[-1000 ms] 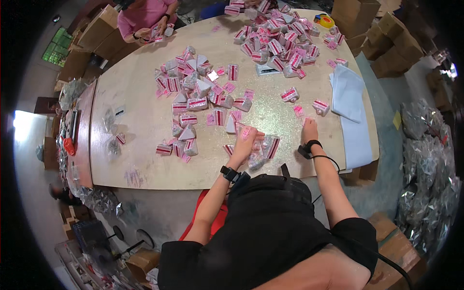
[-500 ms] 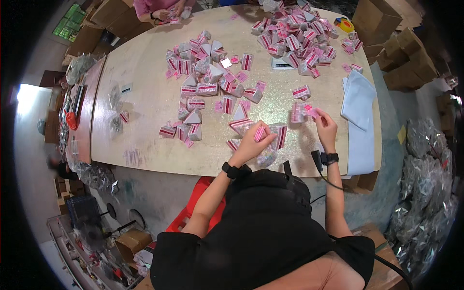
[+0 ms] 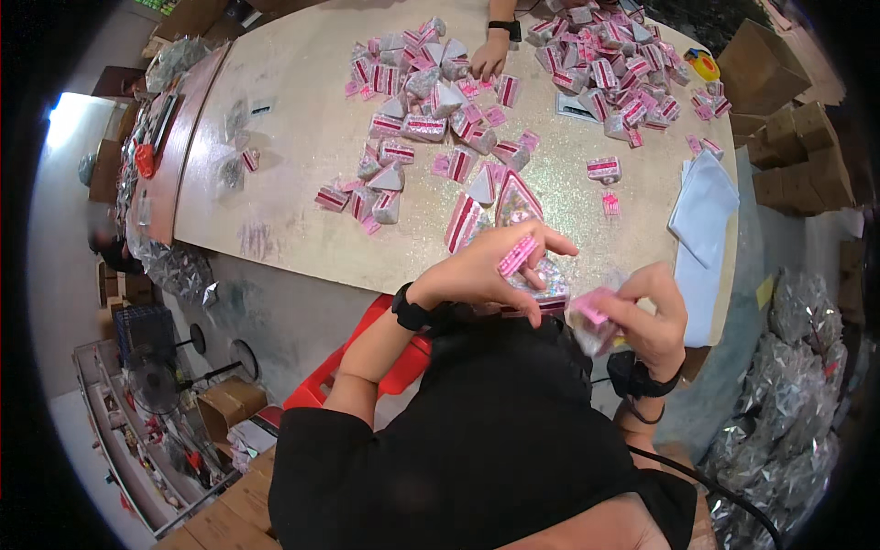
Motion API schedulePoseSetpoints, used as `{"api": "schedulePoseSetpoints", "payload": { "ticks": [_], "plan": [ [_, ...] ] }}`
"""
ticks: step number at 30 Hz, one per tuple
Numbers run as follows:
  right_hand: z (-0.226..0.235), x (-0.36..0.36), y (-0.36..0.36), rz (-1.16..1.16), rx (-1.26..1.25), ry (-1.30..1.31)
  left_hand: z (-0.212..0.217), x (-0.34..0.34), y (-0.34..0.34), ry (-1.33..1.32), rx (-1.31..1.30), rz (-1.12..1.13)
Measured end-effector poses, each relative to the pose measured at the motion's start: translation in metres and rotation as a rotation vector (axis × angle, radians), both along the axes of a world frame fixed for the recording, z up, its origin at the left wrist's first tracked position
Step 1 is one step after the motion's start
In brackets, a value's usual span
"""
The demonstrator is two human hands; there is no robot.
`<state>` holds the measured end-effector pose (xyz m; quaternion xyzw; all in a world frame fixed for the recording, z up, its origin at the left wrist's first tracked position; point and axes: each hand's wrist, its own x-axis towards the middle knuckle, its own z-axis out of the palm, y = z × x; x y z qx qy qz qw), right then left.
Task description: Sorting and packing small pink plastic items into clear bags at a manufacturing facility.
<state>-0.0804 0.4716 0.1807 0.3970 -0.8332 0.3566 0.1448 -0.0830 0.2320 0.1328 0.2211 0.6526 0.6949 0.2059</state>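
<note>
My left hand (image 3: pixel 481 266) is over the table's near edge with a small pink striped stack (image 3: pixel 519 257) tucked between its fingers, thumb and forefinger spread. Under and beside it lie wedge-shaped packets with pink and dark red bands (image 3: pixel 518 200) and a shiny, sparkly clear packet (image 3: pixel 553 280). To the right, my right hand (image 3: pixel 655 312) pinches a small clear packet with a pink top (image 3: pixel 594 321), slightly blurred. The packet's lower part is hard to make out. Above it on the table lies a loose pink tag (image 3: pixel 611 203) below a banded packet (image 3: pixel 604 170).
A cluster of wedge packets (image 3: pixel 423 126) fills the middle, and a bigger heap (image 3: pixel 623 69) stands at the far right. Another person's hand (image 3: pixel 490 57) reaches into the cluster. White sheets (image 3: pixel 704 206) lie along the right edge, near a yellow tape dispenser (image 3: pixel 703 64).
My right hand has drawn the pink-topped packet nearer and leftward, toward my left hand. My left hand's fingers have spread. Another person's hand has come in at the cluster. The view has shifted.
</note>
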Motion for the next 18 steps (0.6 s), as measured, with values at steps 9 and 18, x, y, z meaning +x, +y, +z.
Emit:
{"api": "schedulePoseSetpoints", "payload": {
  "ticks": [9, 18],
  "plan": [
    [0.007, -0.001, -0.032, 0.264, 0.025, 0.096, 0.005, 0.006, 0.015, 0.116, 0.054, -0.232],
    [0.002, 0.004, -0.039, 0.221, 0.08, 0.156, 0.011, 0.01, 0.015, 0.077, 0.021, -0.039]
  ]
}}
